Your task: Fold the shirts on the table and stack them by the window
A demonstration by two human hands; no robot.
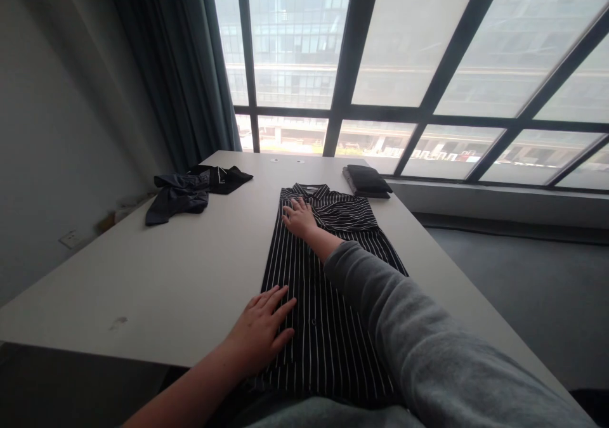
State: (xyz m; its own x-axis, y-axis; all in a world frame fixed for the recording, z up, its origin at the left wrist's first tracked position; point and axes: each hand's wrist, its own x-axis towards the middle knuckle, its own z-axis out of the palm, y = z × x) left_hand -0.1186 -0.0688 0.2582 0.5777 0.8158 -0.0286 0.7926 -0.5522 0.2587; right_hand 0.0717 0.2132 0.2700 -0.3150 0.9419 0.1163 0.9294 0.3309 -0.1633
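Pale wall and dark curtain stand well to the left of both hands, with the window ahead of them. On the table, beyond the left hand and to its left, lies a loose heap of dark clothes. The left hand rests palm down over the lower left edge of the striped shirt, fingers spread, grasping nothing. Both hands have the shirt beneath them, its collar pointing away. The right hand reaches farther and lies just below the collar, loose and flat, also grasping nothing. To its right, crosswise stripes look like a sleeve laid over the chest. Beyond that hand, farther right, sits a folded stack.

Smoothing seems the step in hand. To do it well, let the left hand steady the near end while the right sweeps outward, palm light, so no cloth drags or bunches.

Counted left to right: 1 curtain, 1 heap, 2 hands, 1 shirt, 1 stack. How many garments make up the heap or stack, I cannot tell.
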